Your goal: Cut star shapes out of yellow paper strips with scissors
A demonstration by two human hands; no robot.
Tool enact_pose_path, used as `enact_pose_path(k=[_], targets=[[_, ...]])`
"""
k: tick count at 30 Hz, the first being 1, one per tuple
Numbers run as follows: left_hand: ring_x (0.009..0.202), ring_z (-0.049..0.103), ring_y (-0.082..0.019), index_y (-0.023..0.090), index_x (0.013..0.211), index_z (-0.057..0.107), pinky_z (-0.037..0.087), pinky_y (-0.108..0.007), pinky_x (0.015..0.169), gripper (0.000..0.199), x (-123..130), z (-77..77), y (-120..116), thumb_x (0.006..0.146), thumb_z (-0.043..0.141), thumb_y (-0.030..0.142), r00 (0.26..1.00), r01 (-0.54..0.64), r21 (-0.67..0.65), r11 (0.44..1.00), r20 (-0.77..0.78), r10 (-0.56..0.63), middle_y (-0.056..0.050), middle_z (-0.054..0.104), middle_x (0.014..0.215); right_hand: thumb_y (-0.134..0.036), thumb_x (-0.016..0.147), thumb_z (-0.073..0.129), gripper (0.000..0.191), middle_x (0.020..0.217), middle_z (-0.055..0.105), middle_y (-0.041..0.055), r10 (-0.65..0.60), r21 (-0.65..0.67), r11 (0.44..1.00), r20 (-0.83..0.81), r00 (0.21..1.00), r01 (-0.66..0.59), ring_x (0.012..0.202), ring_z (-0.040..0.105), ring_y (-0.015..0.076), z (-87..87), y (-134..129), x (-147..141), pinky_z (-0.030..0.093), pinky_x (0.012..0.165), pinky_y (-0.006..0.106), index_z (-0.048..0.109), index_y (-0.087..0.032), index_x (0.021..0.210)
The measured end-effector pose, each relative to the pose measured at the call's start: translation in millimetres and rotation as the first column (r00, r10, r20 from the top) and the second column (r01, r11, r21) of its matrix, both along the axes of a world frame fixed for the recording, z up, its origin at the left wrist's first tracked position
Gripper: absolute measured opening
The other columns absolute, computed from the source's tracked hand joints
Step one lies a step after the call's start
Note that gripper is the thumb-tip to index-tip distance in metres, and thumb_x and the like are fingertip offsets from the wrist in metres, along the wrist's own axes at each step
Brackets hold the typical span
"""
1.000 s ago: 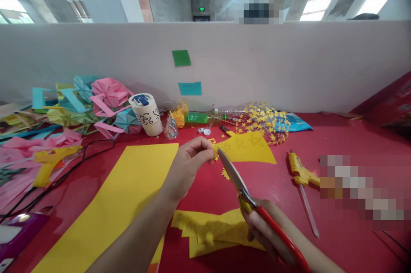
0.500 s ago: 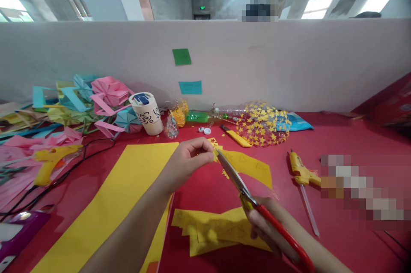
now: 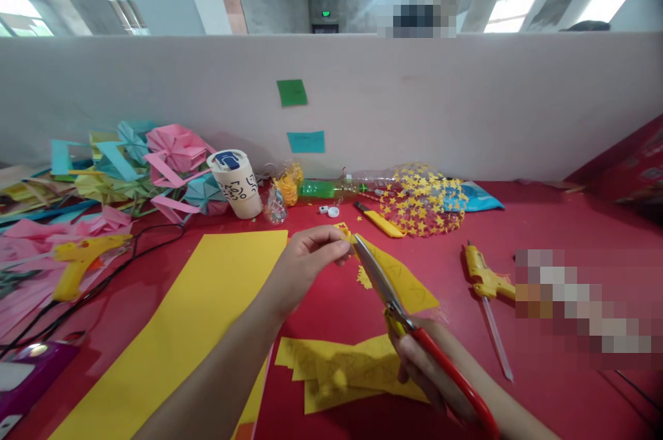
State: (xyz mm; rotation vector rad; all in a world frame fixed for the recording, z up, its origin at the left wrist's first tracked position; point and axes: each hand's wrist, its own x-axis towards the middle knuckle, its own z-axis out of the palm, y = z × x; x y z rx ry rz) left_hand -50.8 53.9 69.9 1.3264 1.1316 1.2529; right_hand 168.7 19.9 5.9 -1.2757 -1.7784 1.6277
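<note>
My left hand (image 3: pixel 313 260) pinches the end of a yellow paper strip (image 3: pixel 401 278) that has star outlines drawn on it. In my right hand (image 3: pixel 429 364) are red-handled scissors (image 3: pixel 383 284), their blades pointing up and left with the tips beside my left fingertips, at the strip's edge. Small cut yellow stars (image 3: pixel 364 278) lie on the red table just below the strip. More marked yellow strips (image 3: pixel 336 374) are stacked nearer to me, between my forearms.
Large yellow sheets (image 3: pixel 207 302) lie at left, beside a yellow glue gun (image 3: pixel 77 257) and paper flowers (image 3: pixel 176 150). Behind stand a white cup (image 3: pixel 238 184), a green bottle (image 3: pixel 318 188), a yellow cutter (image 3: pixel 384 222) and star-covered plastic (image 3: pixel 422 198). Another glue gun (image 3: pixel 484 274) lies right.
The strip has turned, its far end now slanting down to the right. My left hand has rotated slightly, with more fingers showing below. The scissors have shifted slightly.
</note>
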Motion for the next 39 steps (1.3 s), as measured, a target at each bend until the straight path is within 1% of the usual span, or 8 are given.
enact_pose_path(k=[3, 6, 12, 16, 21, 28, 34, 39], targets=[[0.07, 0.05, -0.013, 0.018, 0.069, 0.062, 0.039, -0.027, 0.071, 0.017, -1, -0.6, 0, 0.083, 0.058, 0.027, 1.0, -0.015, 0.027, 1.0, 0.009, 0.014, 0.001, 0.056, 0.068, -0.082, 0.076, 0.037, 0.064, 0.048, 0.042, -0.0064, 0.027, 0.019, 0.999, -0.011, 1.0, -0.026, 0.034, 0.032, 0.0036, 0.7, 3, 2, 0.022, 0.033, 0.016, 0.042, -0.019, 0.067], [0.069, 0.048, -0.013, 0.018, 0.068, 0.06, 0.038, -0.026, 0.07, 0.018, -2, -0.9, 0, 0.084, 0.057, 0.025, 1.0, -0.009, 0.034, 0.999, -0.009, 0.009, 0.001, 0.054, 0.067, -0.077, 0.082, 0.038, 0.06, 0.052, 0.044, -0.005, 0.124, 0.055, 0.991, -0.032, 0.992, -0.122, 0.039, 0.037, 0.0046, 6.0, 6, 5, 0.028, 0.038, 0.017, 0.043, -0.018, 0.068], [0.068, 0.045, -0.013, 0.018, 0.066, 0.056, 0.035, -0.027, 0.067, 0.018, -2, 1.1, -1, 0.083, 0.055, 0.025, 0.998, 0.0, 0.046, 0.999, -0.06, 0.002, 0.002, 0.05, 0.066, -0.077, 0.081, 0.039, 0.059, 0.052, 0.044, -0.0045, 0.2, 0.038, 0.979, 0.002, 0.98, -0.2, 0.041, 0.036, 0.0059, 17.0, 10, 9, 0.026, 0.038, 0.018, 0.041, -0.02, 0.067], [0.069, 0.044, -0.014, 0.018, 0.066, 0.056, 0.035, -0.027, 0.067, 0.018, -2, 2.5, -2, 0.082, 0.055, 0.026, 0.995, -0.005, 0.045, 0.999, -0.103, 0.009, 0.001, 0.05, 0.067, -0.072, 0.084, 0.04, 0.056, 0.059, 0.049, -0.0022, 0.176, 0.024, 0.984, 0.01, 0.984, -0.176, 0.043, 0.036, 0.0055, 8.5, 10, 12, 0.028, 0.041, 0.018, 0.044, -0.018, 0.07], [0.069, 0.044, -0.013, 0.018, 0.067, 0.056, 0.034, -0.027, 0.068, 0.019, -3, 1.5, -2, 0.083, 0.055, 0.027, 0.994, 0.008, 0.042, 0.999, -0.107, -0.003, 0.002, 0.05, 0.067, -0.065, 0.087, 0.043, 0.05, 0.061, 0.053, -0.0004, 0.146, -0.018, 0.989, 0.059, 0.988, -0.145, 0.046, 0.044, 0.0076, -3.2, 11, 14, 0.03, 0.041, 0.018, 0.048, -0.017, 0.071], [0.07, 0.044, -0.013, 0.018, 0.066, 0.057, 0.034, -0.027, 0.068, 0.019, -7, 4.1, -1, 0.084, 0.055, 0.024, 0.995, 0.04, 0.026, 0.999, -0.098, -0.037, 0.002, 0.05, 0.068, -0.071, 0.084, 0.039, 0.056, 0.057, 0.047, -0.0022, 0.177, 0.023, 0.984, 0.028, 0.984, -0.177, 0.049, 0.044, 0.0082, 8.1, 12, 9, 0.032, 0.045, 0.019, 0.043, -0.018, 0.067], [0.068, 0.043, -0.012, 0.017, 0.064, 0.056, 0.033, -0.026, 0.067, 0.02, -11, 8.5, -2, 0.083, 0.056, 0.024, 0.991, 0.054, -0.014, 0.998, -0.118, -0.055, 0.003, 0.05, 0.067, -0.071, 0.084, 0.039, 0.056, 0.056, 0.047, -0.0023, 0.2, -0.005, 0.98, 0.031, 0.979, -0.2, 0.044, 0.04, 0.0066, 8.2, 11, 11, 0.025, 0.04, 0.018, 0.042, -0.018, 0.069], [0.068, 0.045, -0.011, 0.017, 0.064, 0.056, 0.033, -0.026, 0.068, 0.02, -13, 10.8, -4, 0.083, 0.057, 0.023, 0.989, 0.06, -0.033, 0.998, -0.137, -0.064, 0.004, 0.051, 0.066, -0.066, 0.087, 0.041, 0.052, 0.055, 0.047, -0.0024, 0.211, 0.003, 0.978, 0.015, 0.977, -0.211, 0.046, 0.042, 0.0073, 10.7, 11, 10, 0.028, 0.043, 0.018, 0.043, -0.018, 0.067]])
